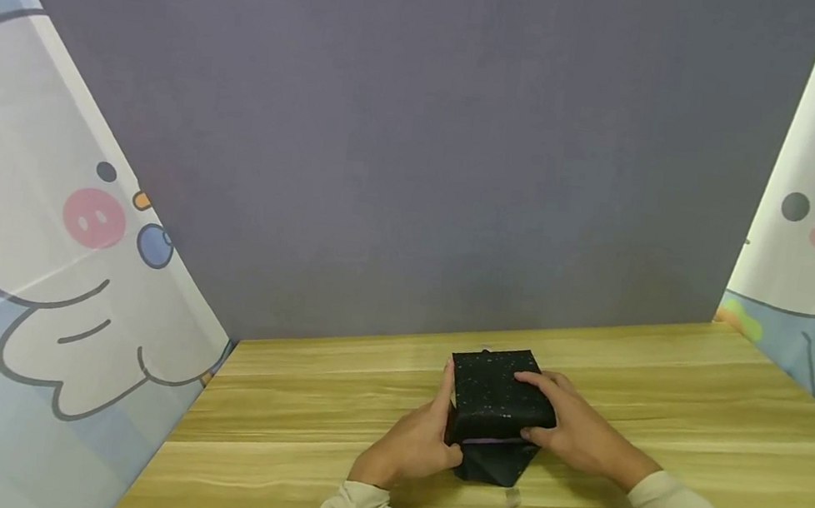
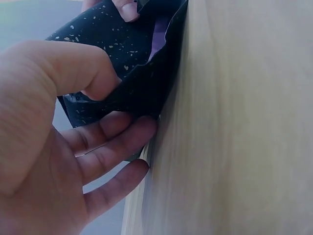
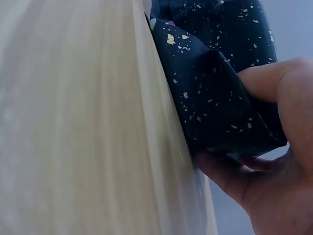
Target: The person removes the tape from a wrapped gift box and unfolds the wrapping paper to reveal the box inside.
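On the wooden table lies a box-shaped package in black wrapping paper (image 1: 492, 388) with light specks. A loose paper flap (image 1: 497, 463) spreads from its near side, and a purple strip (image 1: 487, 442) shows in the gap above it. My left hand (image 1: 412, 446) grips the package's left end; in the left wrist view its thumb is bent onto the paper and fingers curl at the side by the tabletop. My right hand (image 1: 575, 424) holds the right end, fingers over the top and thumb at the near edge. Folded paper (image 3: 210, 105) covers that end in the right wrist view.
A small piece of tape (image 1: 513, 499) sits on the wooden table (image 1: 281, 432) in front of the package. Behind stands a plain grey panel (image 1: 425, 164). Cartoon-printed sheets (image 1: 26, 160) flank the table on both sides.
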A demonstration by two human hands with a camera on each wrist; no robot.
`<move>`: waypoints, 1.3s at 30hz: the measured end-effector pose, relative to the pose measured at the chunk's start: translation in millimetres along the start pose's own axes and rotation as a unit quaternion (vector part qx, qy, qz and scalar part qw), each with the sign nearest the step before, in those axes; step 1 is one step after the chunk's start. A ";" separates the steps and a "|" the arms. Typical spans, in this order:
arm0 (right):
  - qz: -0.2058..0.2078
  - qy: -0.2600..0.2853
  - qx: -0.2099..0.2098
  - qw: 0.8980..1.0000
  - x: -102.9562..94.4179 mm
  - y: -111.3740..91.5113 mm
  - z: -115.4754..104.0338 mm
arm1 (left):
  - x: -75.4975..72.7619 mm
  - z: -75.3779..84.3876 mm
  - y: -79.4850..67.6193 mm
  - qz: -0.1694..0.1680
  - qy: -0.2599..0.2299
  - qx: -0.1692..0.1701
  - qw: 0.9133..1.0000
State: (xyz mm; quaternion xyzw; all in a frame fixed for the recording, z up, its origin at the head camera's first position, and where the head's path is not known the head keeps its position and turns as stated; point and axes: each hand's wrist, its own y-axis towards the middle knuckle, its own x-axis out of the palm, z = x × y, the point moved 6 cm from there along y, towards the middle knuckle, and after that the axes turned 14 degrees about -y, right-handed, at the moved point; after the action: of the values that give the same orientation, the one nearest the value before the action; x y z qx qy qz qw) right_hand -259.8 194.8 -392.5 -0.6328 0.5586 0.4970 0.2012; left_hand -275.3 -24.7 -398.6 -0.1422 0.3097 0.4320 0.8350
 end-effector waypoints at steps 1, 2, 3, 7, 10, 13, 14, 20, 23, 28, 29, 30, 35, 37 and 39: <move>0.000 0.001 -0.001 1.000 0.2 0.0 0.2 | -0.2 -0.1 -0.4 -0.001 -0.001 0.002 1.000; 0.001 0.003 -0.002 1.000 0.3 0.2 0.4 | -0.4 -0.3 -0.6 -0.001 -0.001 0.003 1.000; 0.002 0.005 -0.002 1.000 0.4 0.3 0.6 | -0.6 -0.6 -0.8 0.000 0.001 0.005 1.000; 0.005 0.019 -0.001 1.000 0.5 -0.1 2.6 | -1.6 -1.3 -0.3 0.002 0.003 0.009 1.000; 0.008 0.029 -0.002 1.000 -0.5 -0.7 3.9 | -2.1 -0.9 0.7 0.006 0.001 0.018 1.000; 0.013 0.038 0.001 0.999 -2.4 -1.5 5.8 | -2.3 0.1 1.4 0.009 0.002 0.023 1.000; 0.014 0.044 0.003 0.999 -2.8 -1.6 6.5 | -2.3 0.4 1.3 0.009 0.004 0.023 1.000; 0.015 0.102 0.021 0.994 -2.0 0.3 10.7 | -1.5 0.8 -1.0 0.005 0.034 0.012 0.999; 0.013 0.127 0.025 0.991 -1.1 1.7 12.8 | -0.4 0.5 -2.0 -0.002 0.054 0.002 0.999; 0.001 0.184 0.039 0.982 -0.3 3.2 17.1 | -1.3 0.0 -1.6 -0.008 0.057 0.003 0.998; -0.001 0.198 0.043 0.979 -0.2 3.5 18.1 | -1.7 0.4 -1.1 -0.006 0.057 0.006 0.998; -0.003 0.211 0.043 0.977 -0.3 3.8 18.9 | -2.3 0.6 -0.5 -0.003 0.058 0.009 0.998; -0.002 0.227 0.040 0.973 -3.4 3.2 23.2 | -3.3 2.5 1.9 0.014 0.080 0.028 0.996; -0.004 0.227 0.037 0.973 -4.3 2.5 24.8 | -3.4 3.9 2.6 0.028 0.105 0.043 0.993; -0.006 0.225 0.033 0.974 -5.0 2.0 26.6 | -3.4 5.6 2.8 0.045 0.135 0.057 0.988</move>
State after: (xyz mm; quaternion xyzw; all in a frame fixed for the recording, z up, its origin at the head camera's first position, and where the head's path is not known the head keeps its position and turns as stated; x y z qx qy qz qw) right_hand -271.8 218.3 -398.9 -0.7246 0.6019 0.3222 0.0943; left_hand -276.8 -22.4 -392.0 -0.1370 0.4499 0.4271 0.7722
